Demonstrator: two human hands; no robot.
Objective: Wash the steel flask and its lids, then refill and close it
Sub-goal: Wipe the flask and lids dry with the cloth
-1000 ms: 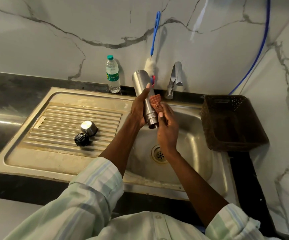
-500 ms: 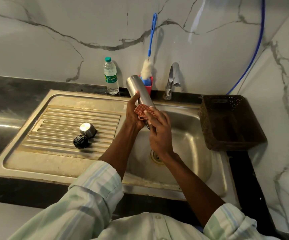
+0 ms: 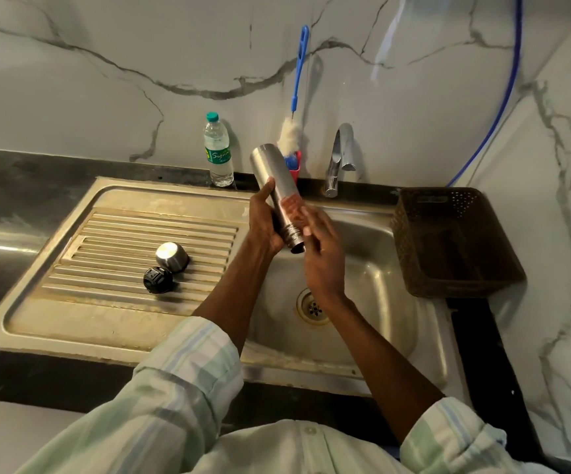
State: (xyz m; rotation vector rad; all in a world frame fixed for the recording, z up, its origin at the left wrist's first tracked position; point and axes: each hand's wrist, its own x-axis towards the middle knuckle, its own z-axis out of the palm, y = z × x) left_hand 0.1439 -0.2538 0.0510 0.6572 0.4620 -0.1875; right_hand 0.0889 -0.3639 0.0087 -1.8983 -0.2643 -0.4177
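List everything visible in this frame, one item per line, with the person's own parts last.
steel flask: 1, silver, held mouth-down over the basin
scrub pad: 1, reddish, against the flask
steel lid: 1, silver, on the drainboard
black lid: 1, black, beside the steel lid
water bottle: 1, clear, green cap, behind the drainboard
bottle brush: 1, blue handle, in a pink holder
tap: 1, chrome
basket: 1, brown, right of the basin
sink: 1, steel
left hand: grips the flask
right hand: presses the pad on it
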